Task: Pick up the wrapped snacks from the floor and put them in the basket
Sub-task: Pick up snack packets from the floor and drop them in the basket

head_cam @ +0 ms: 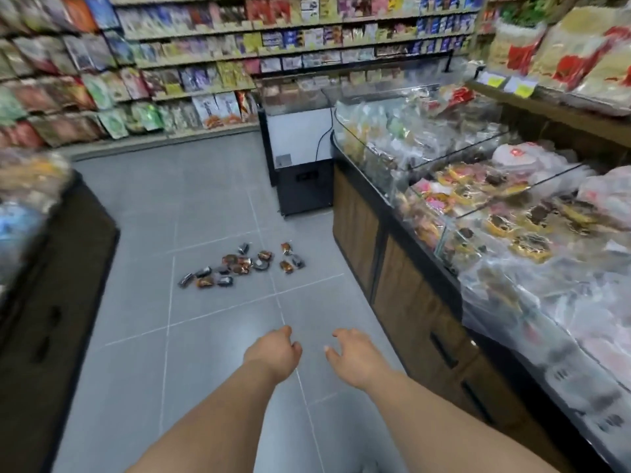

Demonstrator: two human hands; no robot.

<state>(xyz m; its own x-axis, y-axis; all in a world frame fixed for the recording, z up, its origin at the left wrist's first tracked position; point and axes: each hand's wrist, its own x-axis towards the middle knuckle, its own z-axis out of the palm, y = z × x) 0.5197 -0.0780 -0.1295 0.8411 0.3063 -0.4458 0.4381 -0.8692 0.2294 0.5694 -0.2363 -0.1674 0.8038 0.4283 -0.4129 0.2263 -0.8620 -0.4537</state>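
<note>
Hands: left hand (273,349) and right hand (351,353) side by side, fingers loosely curled, holding nothing | grey tiled floor (136,370) beneath | wrapped snacks (239,264) scattered on floor ahead, well apart from hands | wood-fronted desk (355,216) of bagged pastries along right | white-and-black freezer cabinet (300,138) beyond | stocked shelves (191,64) at back

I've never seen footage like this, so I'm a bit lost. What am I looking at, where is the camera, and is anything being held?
No machine here: a person wears a wide-angle camera on the head, looking forward and down, so the bare arms are their own. The left hand and right hand reach forward, fingers loosely curled, holding nothing. Ahead, wrapped snacks lie scattered on the grey tiled floor. A display counter of packaged baked goods stands on the right; shelves of packets line the back. No basket is in view.
</note>
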